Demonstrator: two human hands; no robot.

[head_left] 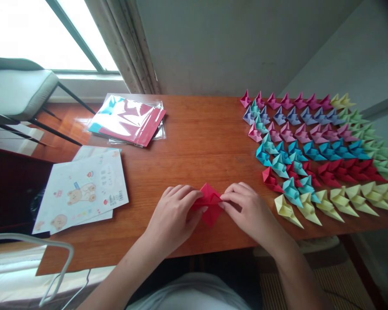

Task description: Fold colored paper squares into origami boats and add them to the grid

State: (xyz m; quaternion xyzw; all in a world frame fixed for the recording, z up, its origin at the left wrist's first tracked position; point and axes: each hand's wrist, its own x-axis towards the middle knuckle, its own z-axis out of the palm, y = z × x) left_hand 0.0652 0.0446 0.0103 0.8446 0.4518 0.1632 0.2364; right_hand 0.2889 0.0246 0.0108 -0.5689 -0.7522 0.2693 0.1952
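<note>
A small red folded paper (210, 206) lies on the wooden table (194, 142) near its front edge. My left hand (174, 215) pinches the paper's left side with curled fingers. My right hand (245, 209) pinches its right corner with thumb and fingertips. Both hands rest on the table on either side of the paper.
Rows of several finished folded paper pieces (317, 150) in pink, purple, blue, red, yellow and green cover the table's right part. A clear pack of coloured sheets (127, 118) lies at the back left. Printed bear sheets (82, 189) lie at the left. A chair (16, 90) stands by the window.
</note>
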